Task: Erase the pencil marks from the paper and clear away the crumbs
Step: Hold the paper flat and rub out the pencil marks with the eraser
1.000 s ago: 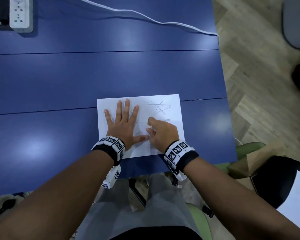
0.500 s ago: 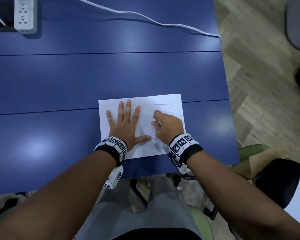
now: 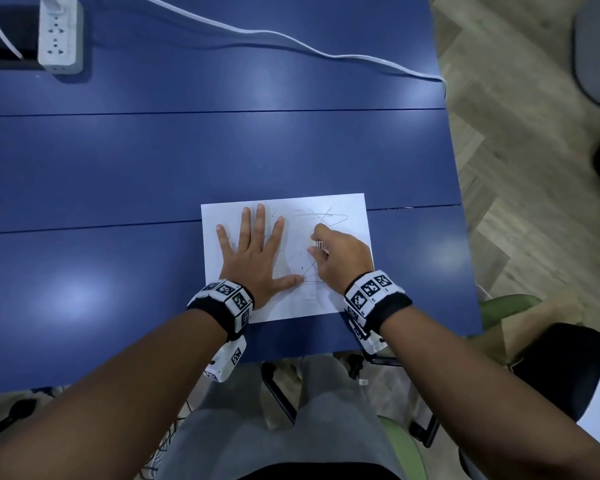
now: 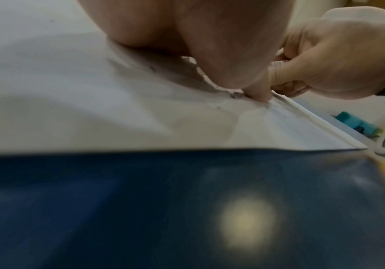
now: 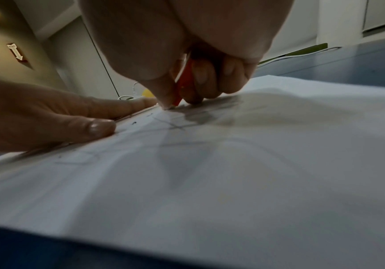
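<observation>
The paper point(image 3: 321, 299) lies on the table point(image 3: 118, 168). The left hand point(image 3: 253, 258) presses it flat, fingers point(image 3: 260, 216) spread. The right hand point(image 3: 340, 259) pinches an eraser point(image 5: 183, 80), its tip touching the paper beside the pencil marks point(image 3: 321, 216).

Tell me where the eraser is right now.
In the head view, the small eraser in its red and white sleeve is pinched in the right hand, pressed on the white paper sheet, right of the flat left hand.

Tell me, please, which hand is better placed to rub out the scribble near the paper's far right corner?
The right hand: it already grips the eraser just below that scribble. The left hand lies flat, pinning the paper.
</observation>
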